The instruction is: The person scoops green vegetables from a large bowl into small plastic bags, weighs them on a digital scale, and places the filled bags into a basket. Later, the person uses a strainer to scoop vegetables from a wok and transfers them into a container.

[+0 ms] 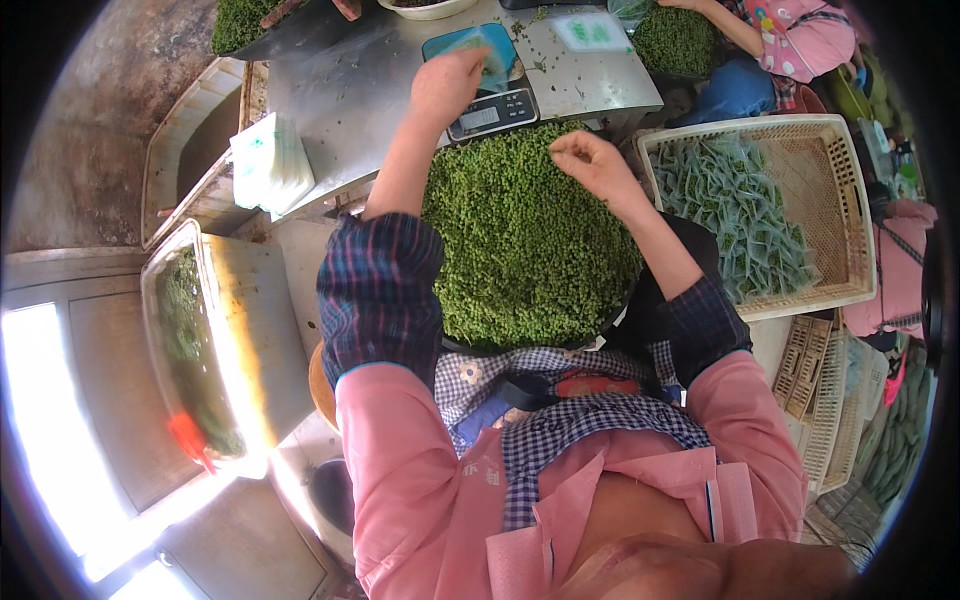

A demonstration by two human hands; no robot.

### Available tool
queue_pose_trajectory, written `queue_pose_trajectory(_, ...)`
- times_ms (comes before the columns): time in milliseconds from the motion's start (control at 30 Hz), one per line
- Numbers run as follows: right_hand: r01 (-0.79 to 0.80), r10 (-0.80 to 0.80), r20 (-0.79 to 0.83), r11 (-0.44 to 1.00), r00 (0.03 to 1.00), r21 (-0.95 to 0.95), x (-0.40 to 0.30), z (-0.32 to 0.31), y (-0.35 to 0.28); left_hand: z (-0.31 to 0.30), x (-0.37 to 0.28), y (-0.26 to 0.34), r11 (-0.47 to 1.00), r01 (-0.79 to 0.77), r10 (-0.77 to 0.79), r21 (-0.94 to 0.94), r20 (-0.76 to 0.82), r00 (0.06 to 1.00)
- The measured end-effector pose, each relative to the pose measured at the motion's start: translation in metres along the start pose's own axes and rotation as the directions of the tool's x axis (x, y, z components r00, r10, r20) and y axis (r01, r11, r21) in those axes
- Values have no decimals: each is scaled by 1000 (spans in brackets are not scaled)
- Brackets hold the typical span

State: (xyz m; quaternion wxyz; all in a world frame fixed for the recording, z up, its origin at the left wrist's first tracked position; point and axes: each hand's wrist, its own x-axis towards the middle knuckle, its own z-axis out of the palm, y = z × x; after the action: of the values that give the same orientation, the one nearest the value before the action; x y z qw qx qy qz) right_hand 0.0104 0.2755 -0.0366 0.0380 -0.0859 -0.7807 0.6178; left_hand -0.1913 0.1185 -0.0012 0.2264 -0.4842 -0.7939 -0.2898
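Observation:
My left hand [448, 84] grips a clear plastic bag [491, 64] over the blue plate of a small digital kitchen scale [495, 112]. Whether the bag rests on the plate I cannot tell. Below the scale, close to my body, a big heap of green peppercorns on stems [529, 240] fills a dark round container. My right hand [589, 165] is over the heap's upper right edge, thumb and fingertips drawn together; whether a small piece is between them is hidden.
A stainless steel table [345, 97] carries the scale, loose green bits and printed bags [592, 34]. More bags [270, 165] lie at its left corner. At right, a plastic crate [844, 217] holds many filled bags [739, 217]. A co-worker's arm [731, 26] reaches to another green heap [673, 41].

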Motion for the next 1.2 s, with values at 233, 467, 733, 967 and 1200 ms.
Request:
queue_pose_trajectory(233, -29, 35, 80, 997, 996, -73, 16, 3, 11, -1, -62, 17, 832, 532, -519, -156, 117, 847)
queue_pose_trajectory(467, 20, -13, 40, 984, 999, -179, 49, 20, 7, -11, -101, 83, 701, 650, -511, -293, 429, 745)
queue_pose_trajectory(733, 111, -142, -45, 907, 989, -406, 75, 24, 6, -6, -117, 93, 939, 238, -130, -249, 384, 914)
queue_pose_trajectory(967, 160, -397, -180, 685, 900, -711, 96, 44, -1, -5, -117, 84, 712, 632, -422, -307, 532, 734)
queue_pose_trajectory(1200, 278, -639, -64, 420, 766, -864, 128, 57, 14, -11, -115, 83, 776, 557, -391, -298, 465, 794)
